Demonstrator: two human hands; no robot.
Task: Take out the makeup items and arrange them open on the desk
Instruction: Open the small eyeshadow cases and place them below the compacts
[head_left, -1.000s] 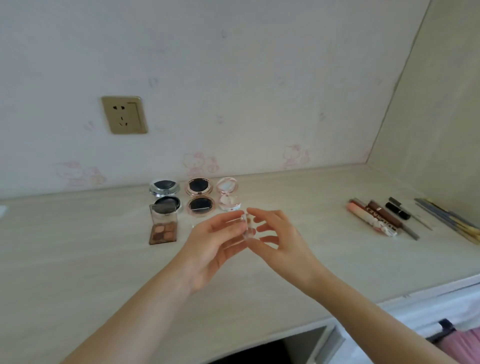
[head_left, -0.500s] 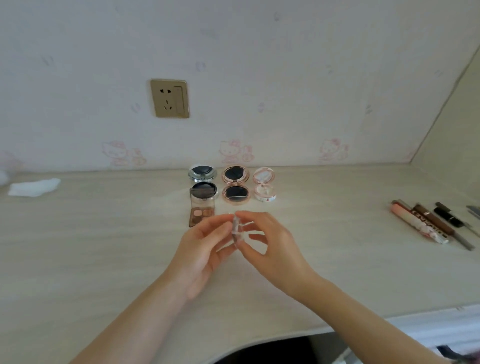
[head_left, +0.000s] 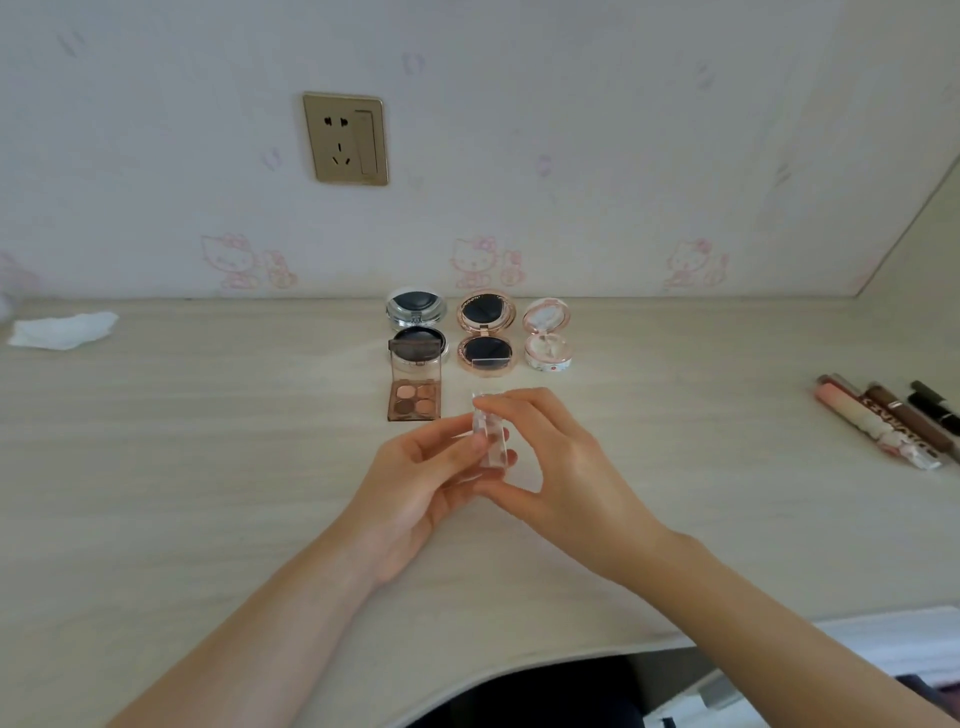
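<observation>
Makeup items already laid out open sit in a cluster at the back of the bench (head_left: 208, 467), and one more is in hand. Far left lies a crumpled white tissue (head_left: 62, 330), well apart from the rest. In the cluster, a silver round compact (head_left: 416, 325) stands open, with a square eyeshadow palette (head_left: 414, 395) just in front of it, its clear lid raised. Next comes a rose-gold compact (head_left: 486, 332), open, then a small pink compact (head_left: 546, 335), also open.

In front of these, the left hand (head_left: 415, 488) and the right hand (head_left: 561, 467) meet around a small clear plastic case (head_left: 489, 436), both pinching it above the bench. Whether its lid has started to part cannot be told; it looks not yet opened.

At the far right lies a row of tubes and pencils (head_left: 883, 421), side by side, caps apparently on. By this judgement, four items are done, the clear case is under way, and the tubes may remain.
</observation>
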